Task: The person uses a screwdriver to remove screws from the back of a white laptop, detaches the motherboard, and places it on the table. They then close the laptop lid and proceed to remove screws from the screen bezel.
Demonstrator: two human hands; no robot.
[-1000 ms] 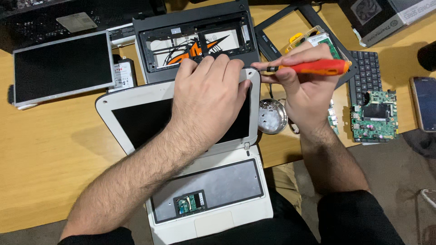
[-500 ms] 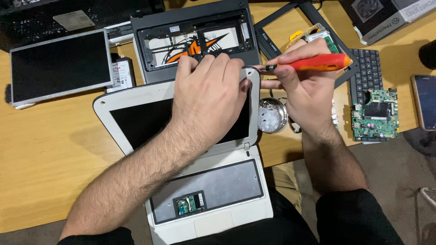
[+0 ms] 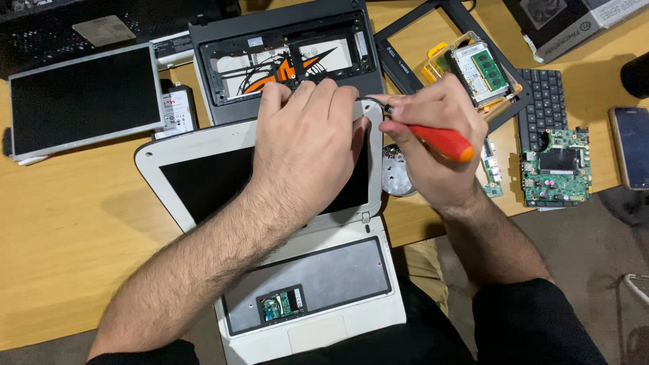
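The left hand (image 3: pixel 307 145) presses the white laptop's lid (image 3: pixel 203 176); the right hand (image 3: pixel 436 145) drives a red-handled screwdriver (image 3: pixel 439 140) at its corner.

The left hand (image 3: pixel 307 145) lies flat, palm down, fingers curled forward. The right hand (image 3: pixel 433 145) is fisted closed, wrist bent inward toward it.

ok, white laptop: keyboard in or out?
Out. The white laptop base shows a bare grey tray with a small green board exposed; a loose keyboard lies on the desk.
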